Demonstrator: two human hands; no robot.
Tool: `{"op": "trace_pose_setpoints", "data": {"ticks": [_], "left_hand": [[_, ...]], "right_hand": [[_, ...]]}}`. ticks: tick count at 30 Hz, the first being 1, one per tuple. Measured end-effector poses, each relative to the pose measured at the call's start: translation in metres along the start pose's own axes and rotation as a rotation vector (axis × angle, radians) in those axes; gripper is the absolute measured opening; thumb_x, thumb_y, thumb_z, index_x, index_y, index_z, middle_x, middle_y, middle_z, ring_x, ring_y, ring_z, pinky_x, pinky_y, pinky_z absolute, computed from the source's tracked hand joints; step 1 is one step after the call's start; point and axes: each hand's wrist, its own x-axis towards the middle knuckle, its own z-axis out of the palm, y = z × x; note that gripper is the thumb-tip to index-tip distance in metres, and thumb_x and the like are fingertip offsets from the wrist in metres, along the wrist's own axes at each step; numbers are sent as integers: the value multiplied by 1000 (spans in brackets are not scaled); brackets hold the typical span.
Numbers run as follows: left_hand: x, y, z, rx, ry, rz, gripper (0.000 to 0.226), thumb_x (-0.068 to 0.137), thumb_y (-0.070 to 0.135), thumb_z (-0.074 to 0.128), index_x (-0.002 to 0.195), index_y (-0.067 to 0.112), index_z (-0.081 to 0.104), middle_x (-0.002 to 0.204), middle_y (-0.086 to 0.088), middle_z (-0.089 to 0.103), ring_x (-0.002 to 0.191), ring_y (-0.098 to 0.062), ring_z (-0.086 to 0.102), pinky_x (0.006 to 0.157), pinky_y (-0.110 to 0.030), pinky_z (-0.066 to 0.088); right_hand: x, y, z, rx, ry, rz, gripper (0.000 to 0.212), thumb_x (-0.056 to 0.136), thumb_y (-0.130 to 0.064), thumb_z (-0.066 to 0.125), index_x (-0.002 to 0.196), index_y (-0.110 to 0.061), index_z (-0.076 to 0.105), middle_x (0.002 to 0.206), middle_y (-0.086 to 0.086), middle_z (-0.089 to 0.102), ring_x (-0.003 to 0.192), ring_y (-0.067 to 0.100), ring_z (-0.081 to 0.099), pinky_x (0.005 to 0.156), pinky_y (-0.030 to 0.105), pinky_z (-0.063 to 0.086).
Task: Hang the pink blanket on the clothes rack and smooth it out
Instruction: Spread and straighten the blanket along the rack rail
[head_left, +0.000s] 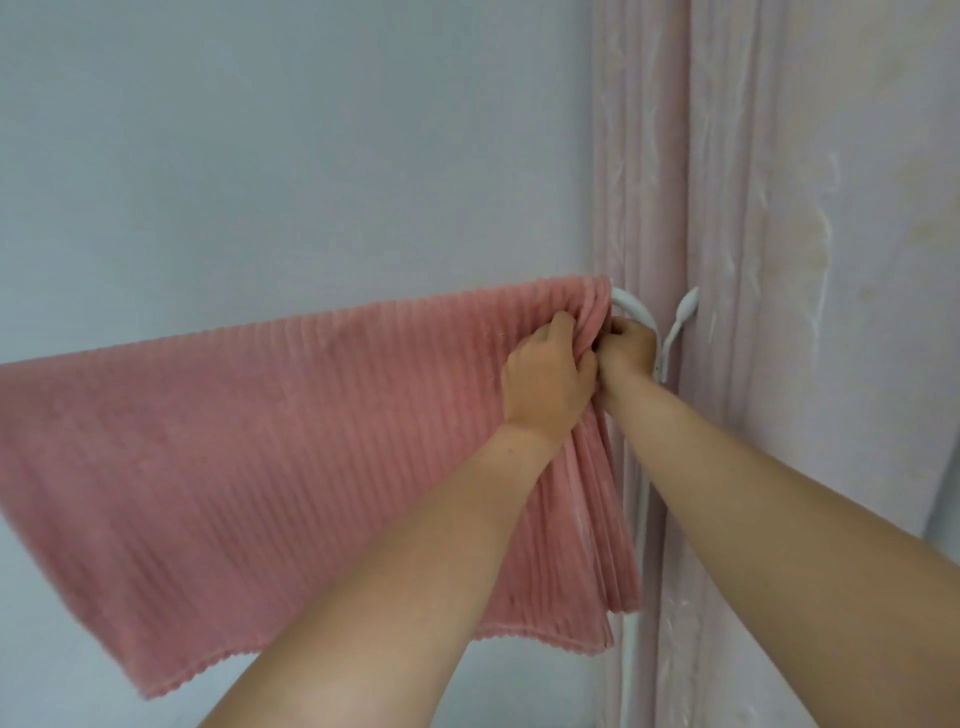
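The pink ribbed blanket (270, 452) hangs folded over the top bar of a white clothes rack (636, 317), spreading from the left edge of view to the rack's right corner. Its right edge is bunched into folds that hang down beside the rack's upright post. My left hand (545, 379) grips those bunched folds near the top right corner. My right hand (626, 348) pinches the same edge just to the right, against the curved corner of the rack. The bar itself is hidden under the fabric.
A pale blue wall (285, 156) stands right behind the rack. Pale pink curtains (753, 260) hang to the right, close behind the rack's post. A white hook (683, 317) sticks up from the rack's corner.
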Motion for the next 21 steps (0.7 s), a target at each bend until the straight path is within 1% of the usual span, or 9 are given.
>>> {"op": "trace_pose_setpoints", "data": {"ticks": [3,6,10,12,13,15,16,18,21], "left_hand": [[-1,1,3,-11,-15,-16,19,82,28,61,85,10,57,78,-8,66,69,-32,63,60,-38,48],[-2,-7,-4,23,63,61,25,87,34,57,82,10,62,79,-8,64,74,-31,57,71,-42,46],[16,-17,-24,147,239,128,13,81,19,58,84,10,67,89,-10,61,85,-30,53,75,-41,38],[33,-22,-36,177,257,111,22,74,9,57,90,12,71,94,-9,60,89,-29,53,77,-40,37],[42,-24,-42,193,235,102,29,72,6,58,95,14,73,96,-8,61,91,-29,54,78,-40,36],[58,-25,-56,224,71,58,37,77,6,56,108,16,73,101,-8,64,96,-31,56,83,-41,36],[66,-26,-61,224,-58,24,38,83,10,54,117,17,70,106,-9,66,101,-32,57,87,-42,38],[81,-28,-67,185,-305,14,39,92,17,50,129,18,64,121,-10,66,111,-33,59,94,-41,44],[100,-33,-74,92,-586,120,42,97,15,44,136,18,59,136,-8,62,124,-29,57,104,-40,44]], "right_hand": [[-7,-7,-9,-104,-32,-29,28,87,-6,56,60,-11,61,59,4,63,55,18,56,57,28,46],[-20,-13,-13,-287,9,-106,21,78,-3,51,63,-9,64,54,1,58,57,22,57,62,32,46],[-43,-30,-15,-640,266,-365,18,85,-17,50,74,-12,63,90,9,70,86,30,63,70,31,46],[-42,-40,-11,-614,382,-510,10,87,-17,52,78,-16,56,86,9,66,98,30,60,88,37,49],[-38,-44,-7,-583,398,-568,9,86,-17,52,77,-19,53,78,2,61,90,26,58,98,43,46],[-36,-54,1,-575,380,-629,11,86,-21,51,76,-21,55,71,-9,56,76,18,54,107,48,36],[-38,-59,7,-613,354,-631,14,90,-24,52,78,-19,60,75,-9,61,78,18,58,110,41,29],[-45,-66,15,-765,340,-560,22,96,-27,55,94,-11,69,94,0,71,95,21,63,94,29,19],[-48,-66,27,-892,368,-422,26,97,-30,57,104,-9,69,105,7,71,105,24,63,89,33,24]]}}
